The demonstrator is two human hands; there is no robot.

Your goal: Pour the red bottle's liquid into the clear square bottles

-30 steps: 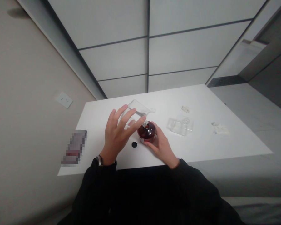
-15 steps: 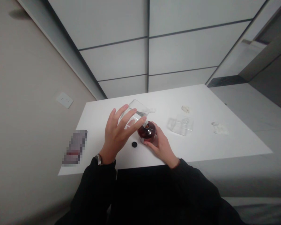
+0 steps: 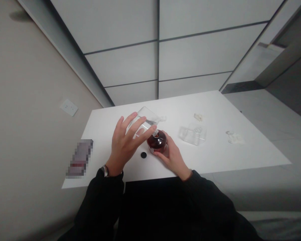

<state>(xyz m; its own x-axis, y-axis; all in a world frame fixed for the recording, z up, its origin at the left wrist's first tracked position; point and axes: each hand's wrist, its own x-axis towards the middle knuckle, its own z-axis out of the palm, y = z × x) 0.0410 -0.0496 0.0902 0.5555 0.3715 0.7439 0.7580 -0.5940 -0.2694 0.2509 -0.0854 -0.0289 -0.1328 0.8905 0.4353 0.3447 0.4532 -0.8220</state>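
**White table carrying scattered things before you**

You are facing a white table. Toward its left end, a pixelated flat object is lying. A black disc is resting just beside a dark red bottle, which appears to be standing on the tabletop. To your right, a clear plastic container is lying between that bottle and a pale scrap; another crumpled bit is sitting behind.

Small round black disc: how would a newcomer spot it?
On the white tabletop, look between the left hand and right hand. The small round black disc lies near-left of the dark red round bottle. Its thin, flat shape and black colour distinguish it.
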